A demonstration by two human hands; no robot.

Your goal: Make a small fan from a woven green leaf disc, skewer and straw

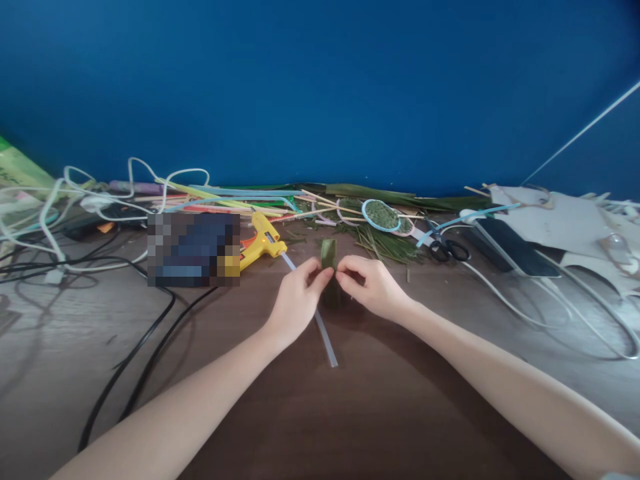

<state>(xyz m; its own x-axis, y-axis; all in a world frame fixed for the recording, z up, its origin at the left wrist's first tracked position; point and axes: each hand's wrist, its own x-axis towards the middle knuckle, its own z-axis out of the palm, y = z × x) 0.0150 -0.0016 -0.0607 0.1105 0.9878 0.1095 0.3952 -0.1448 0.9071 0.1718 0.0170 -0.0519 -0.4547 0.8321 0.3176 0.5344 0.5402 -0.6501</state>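
Note:
My left hand [299,297] and my right hand [370,285] meet at the middle of a brown wooden table [310,413]. Both pinch a narrow green leaf strip [329,254] that stands upright between the fingertips. Its lower part is hidden behind my fingers. A clear glue stick [320,327] lies on the table under my left hand, running from the yellow glue gun [261,244] toward me.
Black scissors [449,250] lie right of my hands, next to a dark phone [515,248] with a white cable. Green leaves, coloured straws [225,197] and round leaf-filled rings [381,215] lie along the blue wall. White and black cables [135,353] cover the left side. A blurred patch [193,249] sits left of the glue gun.

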